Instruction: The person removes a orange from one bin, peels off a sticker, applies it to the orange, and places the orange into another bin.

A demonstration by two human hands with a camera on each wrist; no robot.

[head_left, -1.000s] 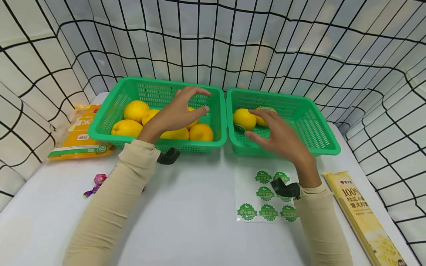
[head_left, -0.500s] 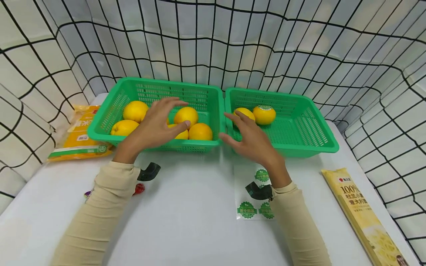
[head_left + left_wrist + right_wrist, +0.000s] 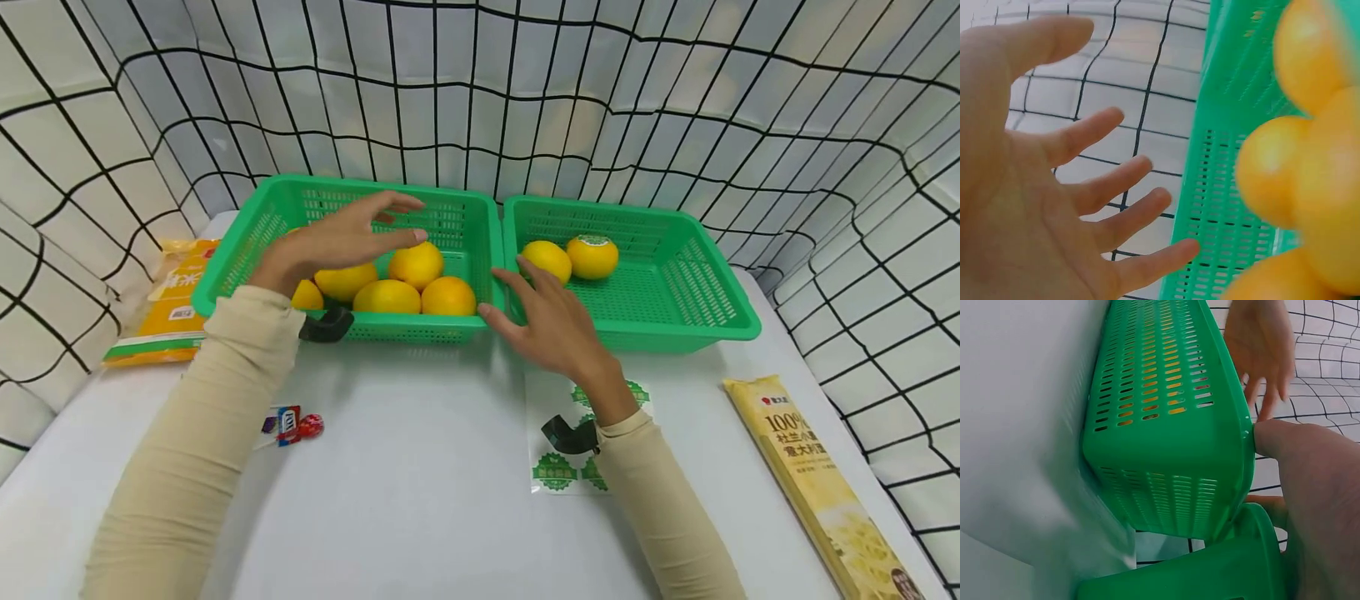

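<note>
My left hand [image 3: 341, 237] hovers over the left green basket [image 3: 480, 250] with its fingers spread and holding nothing. In the left wrist view the palm faces the basket's far wall, apart from the yellow-orange citrus fruits [image 3: 1272, 169]. Several of these fruits lie in that basket, some partly hidden by my left wrist. My right hand [image 3: 551, 325] is at the near corner where the baskets meet, its thumb [image 3: 1279, 437] right at the left basket's rim. Its fingers reach over the rim of the right green basket [image 3: 667, 333], which holds two citrus fruits [image 3: 592, 257], one bearing a green-and-white sticker.
A sheet of green stickers [image 3: 555, 471] lies partly under my right forearm. A long yellow pasta packet [image 3: 825, 492] lies at the right, an orange bag [image 3: 168, 304] at the left. A red lollipop [image 3: 311, 426] rests beside my left sleeve. Black netting [image 3: 480, 83] surrounds the table.
My left hand has moved left over its basket, uncovering more fruits. My right hand has shifted left from the right basket's fruits to the adjoining rims. The lollipop has come into view.
</note>
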